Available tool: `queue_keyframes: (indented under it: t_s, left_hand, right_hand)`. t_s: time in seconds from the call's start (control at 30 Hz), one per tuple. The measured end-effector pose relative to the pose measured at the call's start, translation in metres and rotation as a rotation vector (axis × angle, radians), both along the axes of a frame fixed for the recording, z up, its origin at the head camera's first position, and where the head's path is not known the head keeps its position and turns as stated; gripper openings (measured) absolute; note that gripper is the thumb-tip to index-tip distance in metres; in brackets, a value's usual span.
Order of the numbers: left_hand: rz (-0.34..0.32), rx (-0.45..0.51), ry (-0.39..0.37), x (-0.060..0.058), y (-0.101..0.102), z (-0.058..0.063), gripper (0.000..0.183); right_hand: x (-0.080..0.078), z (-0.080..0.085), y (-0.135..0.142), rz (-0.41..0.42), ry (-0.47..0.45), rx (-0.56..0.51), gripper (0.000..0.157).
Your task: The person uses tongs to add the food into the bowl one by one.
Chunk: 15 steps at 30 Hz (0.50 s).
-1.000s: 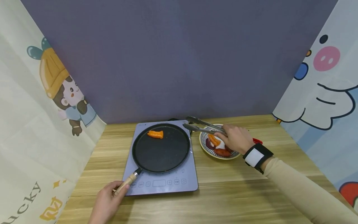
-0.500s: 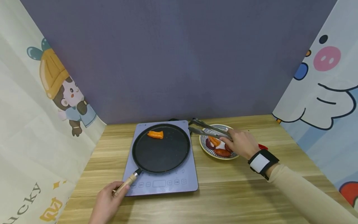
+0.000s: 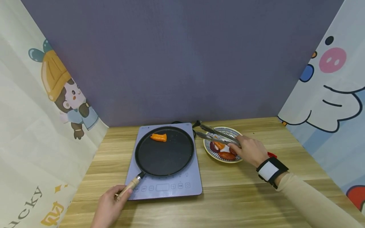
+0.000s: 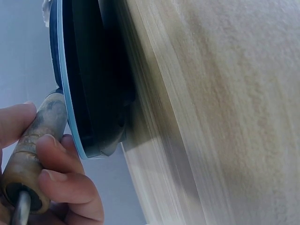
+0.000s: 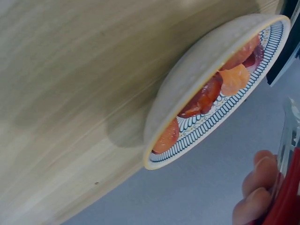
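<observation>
My right hand (image 3: 252, 150) covers the right edge of the bowl (image 5: 187, 79) and most of the tongs' red grip (image 5: 283, 192); in the right wrist view hand and tongs are cut off at the lower right corner. The tongs (image 3: 211, 130) cross the bowl and mask part of its food; whether they touch the rim, I cannot tell. In the left wrist view the pan (image 3: 164, 158) is seen almost edge-on, its cooking surface hidden.

Grip: my left fingers and thumb are clamped round the pan's wooden handle (image 3: 129, 186); my right fingers are curled round the tongs, whose metal arms stand apart.

Materials and forms: pan round, flat, matt black, resting on a pale rectangular hob (image 3: 194, 190); inside, toward its far left edge, a tapered orange piece (image 3: 158, 137). Bowl shallow, right of the hob, yellow-rimmed, blue-striped within, dimpled outside; it holds glossy sausage-like pieces (image 3: 227, 155), reddish-brown, beside orange ones. Table (image 3: 228, 196) streaked with wood grain
</observation>
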<state>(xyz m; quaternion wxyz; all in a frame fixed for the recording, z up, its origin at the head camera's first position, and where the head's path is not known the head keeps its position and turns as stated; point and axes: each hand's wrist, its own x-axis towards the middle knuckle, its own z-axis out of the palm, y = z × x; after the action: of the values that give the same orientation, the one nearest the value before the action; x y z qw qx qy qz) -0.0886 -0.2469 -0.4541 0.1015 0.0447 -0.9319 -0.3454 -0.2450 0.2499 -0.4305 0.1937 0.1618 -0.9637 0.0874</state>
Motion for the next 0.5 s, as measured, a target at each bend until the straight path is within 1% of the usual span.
queue_keyframes:
  t_s: [0.23,0.5]
  left_hand:
    - [-0.003,0.006,-0.003,0.000,0.000,0.000,0.029]
    - [-0.008,0.014,0.017,0.000,-0.001,-0.002,0.026]
  right_hand:
    - [0.005,-0.004,0.005,-0.017,-0.016,0.000,0.048]
    - [0.011,-0.013,0.012,-0.048,-0.027,0.003,0.049]
